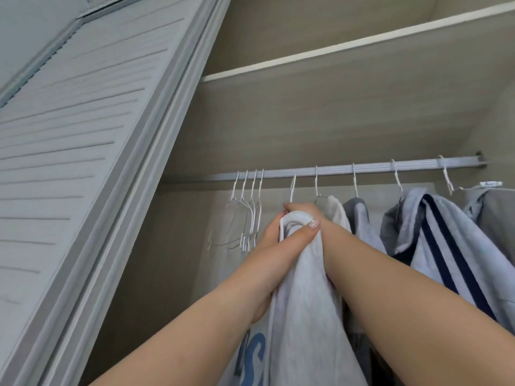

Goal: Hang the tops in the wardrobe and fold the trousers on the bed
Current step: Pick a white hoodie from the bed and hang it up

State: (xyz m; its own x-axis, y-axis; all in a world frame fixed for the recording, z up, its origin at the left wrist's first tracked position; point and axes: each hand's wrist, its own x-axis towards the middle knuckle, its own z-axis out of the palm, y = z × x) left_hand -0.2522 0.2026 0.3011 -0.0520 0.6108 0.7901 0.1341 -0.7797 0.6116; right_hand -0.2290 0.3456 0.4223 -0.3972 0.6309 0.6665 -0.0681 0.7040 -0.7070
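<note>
**Both hands on a white top, just under the rail**

Nearest you: both forearms reach up and forward into the wardrobe. Between them hangs a white top [303, 302], its cloth falling down out of frame. Blue printed letters show on the fabric at lower left, only partly readable.

Your left hand [278, 246] grips the bunched upper edge of the top; the thumb lies across the front of the roll, pressing it, and the fingers [274, 228] are curled round behind. Your right hand [303, 211] comes in from the right and closes over the top of the same bundle, fingers wrapped down on the far side, so their tips are hidden.

Just above your hands, a white hanger hook [292, 186] rises from the bundle; you cannot tell from here whether it sits over the rail.

Left of your hands: a cluster of four bare white wire hangers [248, 210] on the metal rail [362, 169].

Right of your hands, along the rail: a cream garment [338, 211], a grey top [359, 221], a light grey hooded top with navy stripes [434, 238], then another grey garment [493, 215] at the frame edge.

Further up: the wardrobe shelf [348, 51]. Far left: the louvred wardrobe door [83, 135], standing open.
</note>
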